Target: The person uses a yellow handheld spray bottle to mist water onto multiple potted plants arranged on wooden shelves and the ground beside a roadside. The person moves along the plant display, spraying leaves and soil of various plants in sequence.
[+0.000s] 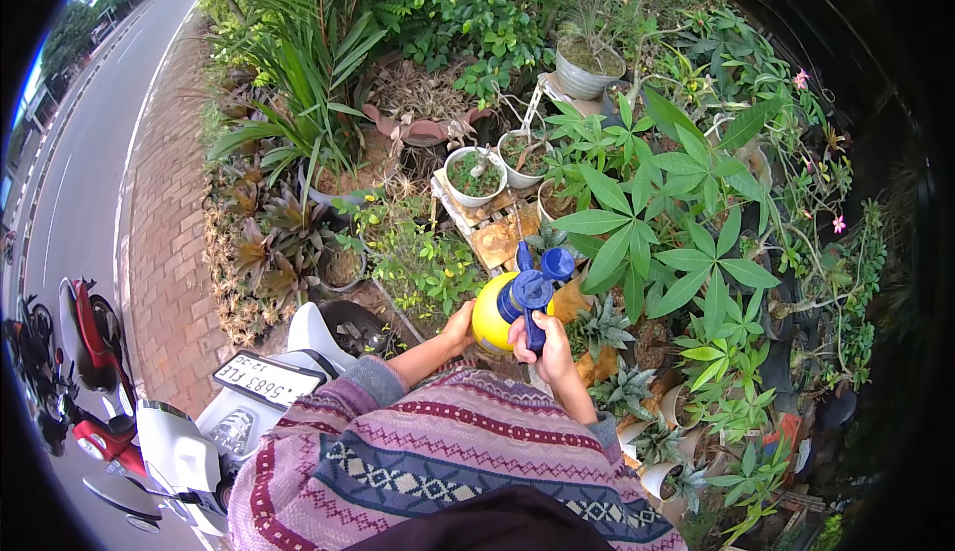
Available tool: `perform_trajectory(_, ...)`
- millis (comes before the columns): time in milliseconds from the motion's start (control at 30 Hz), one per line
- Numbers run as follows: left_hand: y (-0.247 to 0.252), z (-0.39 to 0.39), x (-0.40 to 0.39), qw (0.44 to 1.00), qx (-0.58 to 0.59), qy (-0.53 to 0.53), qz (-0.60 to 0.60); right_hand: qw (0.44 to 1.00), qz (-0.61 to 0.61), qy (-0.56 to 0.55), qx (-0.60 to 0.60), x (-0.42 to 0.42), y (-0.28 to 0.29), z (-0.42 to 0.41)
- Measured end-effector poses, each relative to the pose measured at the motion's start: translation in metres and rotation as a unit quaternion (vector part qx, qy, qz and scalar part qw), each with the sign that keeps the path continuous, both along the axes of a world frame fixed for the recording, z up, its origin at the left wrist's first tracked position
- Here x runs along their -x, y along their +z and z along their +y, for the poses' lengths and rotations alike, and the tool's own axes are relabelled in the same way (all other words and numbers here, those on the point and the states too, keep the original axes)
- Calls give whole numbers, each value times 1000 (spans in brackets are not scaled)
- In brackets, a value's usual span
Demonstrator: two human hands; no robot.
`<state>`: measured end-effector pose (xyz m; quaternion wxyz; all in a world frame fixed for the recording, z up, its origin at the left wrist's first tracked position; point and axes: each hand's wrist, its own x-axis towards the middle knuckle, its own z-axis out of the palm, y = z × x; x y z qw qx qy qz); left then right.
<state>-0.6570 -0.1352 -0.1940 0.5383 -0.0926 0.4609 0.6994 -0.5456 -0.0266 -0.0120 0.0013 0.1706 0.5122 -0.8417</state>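
A yellow pump sprayer bottle (pixel 490 311) with a blue top, blue handle and blue nozzle is held in front of my body. My left hand (pixel 461 326) supports the yellow tank from its left side. The fingers of my right hand (pixel 543 344) are wrapped around the blue handle (pixel 536 327). Beyond the nozzle, a white pot with small green plants (pixel 475 176) stands on a worn wooden stand (pixel 498 241). Just right of the sprayer are spiky grey-green rosette plants (pixel 601 327).
A white motorcycle (pixel 179 446) is parked close on my left, beside a brick pavement (pixel 168 200) and a road. Broad-leaved potted plants (pixel 634 230) spread to the right. A large palm-like plant (pixel 313 88) and a cracked terracotta-coloured pot rim (pixel 425 130) lie ahead.
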Motion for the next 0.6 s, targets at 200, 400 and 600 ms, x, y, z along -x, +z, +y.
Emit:
perform_trajectory(200, -13, 4, 4, 999, -34, 2, -8, 1000, -7, 6, 4, 6, 1, 2)
perform_trajectory(400, -16, 7, 3, 999, -39, -10, 6, 1000, -11, -4, -4, 6, 2, 3)
perform_trajectory(600, -24, 7, 4, 999, -39, -38, -3, 1000, -9, -12, 2, 4, 0, 3)
